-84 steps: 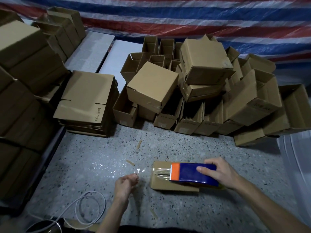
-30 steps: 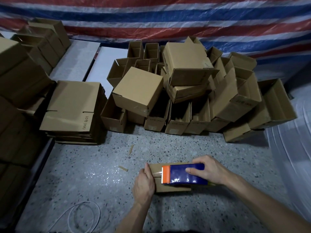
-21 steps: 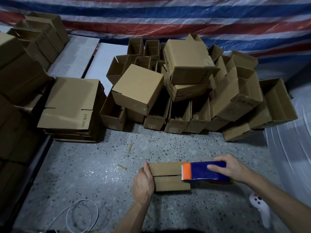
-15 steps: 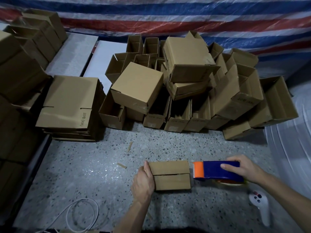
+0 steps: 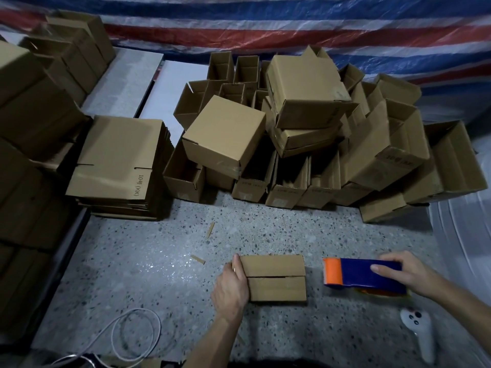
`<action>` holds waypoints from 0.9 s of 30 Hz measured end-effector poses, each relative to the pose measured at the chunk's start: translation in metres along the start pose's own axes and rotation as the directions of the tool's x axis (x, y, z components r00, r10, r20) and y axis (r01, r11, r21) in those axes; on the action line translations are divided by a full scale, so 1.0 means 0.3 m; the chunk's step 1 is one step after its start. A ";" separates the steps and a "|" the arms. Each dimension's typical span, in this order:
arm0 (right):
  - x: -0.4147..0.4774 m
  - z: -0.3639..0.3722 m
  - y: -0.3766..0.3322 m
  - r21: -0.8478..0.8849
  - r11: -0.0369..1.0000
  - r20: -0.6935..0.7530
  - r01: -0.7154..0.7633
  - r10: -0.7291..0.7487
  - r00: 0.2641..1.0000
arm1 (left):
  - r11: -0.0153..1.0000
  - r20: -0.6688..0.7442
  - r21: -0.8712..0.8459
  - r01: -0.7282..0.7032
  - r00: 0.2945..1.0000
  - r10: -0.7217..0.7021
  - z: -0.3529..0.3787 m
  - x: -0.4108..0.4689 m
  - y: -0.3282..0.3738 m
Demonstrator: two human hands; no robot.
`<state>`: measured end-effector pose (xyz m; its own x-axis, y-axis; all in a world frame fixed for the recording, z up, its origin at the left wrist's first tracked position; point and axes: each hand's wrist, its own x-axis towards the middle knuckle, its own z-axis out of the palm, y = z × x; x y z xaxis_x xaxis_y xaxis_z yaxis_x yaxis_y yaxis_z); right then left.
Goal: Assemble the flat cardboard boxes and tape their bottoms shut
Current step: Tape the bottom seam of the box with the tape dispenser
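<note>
The small brown cardboard box point(image 5: 275, 277) sits low in the middle of the view on the grey speckled floor point(image 5: 138, 261), with its closed flaps facing up and meeting along one seam that runs left to right. We cannot tell whether tape lies over that seam. The left hand point(image 5: 231, 288) grasps the box's left end, the thumb lying along the top edge and the palm against the side. To the right of the box, and apart from it, the right hand point(image 5: 401, 272) is closed around a blue tape dispenser with an orange front point(image 5: 364, 278), whose orange end points toward the box. We cannot tell whether the dispenser rests on the floor. A white handheld controller point(image 5: 418, 330) lies on the floor just below the dispenser. Two thin cardboard slivers point(image 5: 198, 259) lie on the floor beyond the box, and a looped white cable point(image 5: 132, 330) lies at lower left. Farther out we see a stack of flat cardboard blanks point(image 5: 114, 160) at left, a jumbled pile of assembled brown boxes point(image 5: 305, 134) at centre and a red, white and blue striped tarpaulin point(image 5: 265, 27) behind.
</note>
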<state>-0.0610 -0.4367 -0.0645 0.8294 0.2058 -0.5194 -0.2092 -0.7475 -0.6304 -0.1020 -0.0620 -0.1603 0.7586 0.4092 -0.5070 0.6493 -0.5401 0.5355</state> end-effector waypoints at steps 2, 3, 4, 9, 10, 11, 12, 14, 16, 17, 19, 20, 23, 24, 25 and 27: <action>0.001 -0.004 0.019 0.000 1.000 -0.003 0.000 0.000 1.000 | 1.000 0.004 0.010 0.000 1.000 0.000 -0.002 -0.002 0.005; -0.004 -0.011 0.031 -0.004 1.000 -0.011 -0.003 0.003 1.000 | 1.000 0.005 0.012 -0.002 1.000 0.002 -0.003 -0.002 0.005; -0.007 -0.023 0.044 -0.001 1.000 -0.022 -0.009 0.009 1.000 | 1.000 0.007 0.011 -0.003 1.000 0.002 -0.004 -0.001 0.006; -0.011 -0.029 0.030 -0.137 0.990 -0.047 -0.037 0.030 0.998 | 1.000 0.000 0.011 -0.006 1.000 0.006 0.006 0.005 -0.001; -0.003 -0.013 0.018 -0.227 0.973 -0.041 -0.044 0.036 0.999 | 1.000 0.001 0.001 -0.013 1.000 0.013 0.010 0.008 -0.002; 0.006 0.002 -0.004 -0.338 0.940 -0.035 -0.051 0.041 0.999 | 1.000 -0.003 -0.005 -0.019 1.000 0.019 0.013 0.011 -0.002; 0.014 0.014 -0.028 -0.444 0.895 -0.024 -0.045 0.038 0.999 | 1.000 -0.012 -0.009 -0.023 1.000 0.023 0.015 0.013 -0.003; 0.023 0.038 -0.074 -0.562 0.827 -0.006 -0.030 0.032 0.999 | 1.000 -0.032 -0.012 -0.029 0.999 0.029 0.020 0.015 -0.007; 0.037 0.073 -0.120 -0.635 0.771 -0.021 -0.045 0.042 0.999 | 0.999 -0.044 -0.018 -0.037 0.998 0.036 0.028 0.010 -0.007; 0.049 0.102 -0.149 -0.674 0.737 -0.037 -0.060 0.048 0.998 | 0.999 -0.051 -0.021 -0.041 0.998 0.040 0.029 0.008 -0.007; 0.075 0.175 -0.201 -0.725 0.682 -0.063 -0.093 0.068 0.996 | 0.999 -0.062 -0.016 -0.041 0.997 0.040 0.034 0.007 -0.007; 0.088 0.212 -0.218 -0.728 0.677 -0.080 -0.108 0.072 0.994 | 0.999 -0.064 -0.010 -0.039 0.997 0.038 0.037 0.007 -0.010; 0.130 0.262 -0.245 -0.687 0.705 -0.186 -0.177 0.064 0.980 | 0.999 -0.070 0.005 -0.033 0.997 0.033 0.041 0.011 -0.008; 0.141 0.264 -0.248 -0.665 0.719 -0.218 -0.200 0.069 0.973 | 1.000 -0.075 0.008 -0.029 0.997 0.030 0.043 0.013 -0.005; 0.149 0.266 -0.251 -0.650 0.728 -0.241 -0.216 0.072 0.968 | 1.000 -0.081 0.013 -0.026 0.996 0.027 0.045 0.014 -0.004; 0.159 0.273 -0.261 -0.639 0.732 -0.285 -0.236 0.059 0.957 | 0.999 -0.083 0.020 -0.030 0.996 0.031 0.046 0.012 -0.001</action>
<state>-0.0476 -0.3167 -0.0872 0.9287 -0.0274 -0.3699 -0.0175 -0.9994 0.0300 -0.1002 -0.0706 -0.1717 0.7806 0.4518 -0.4320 0.6251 -0.5668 0.5367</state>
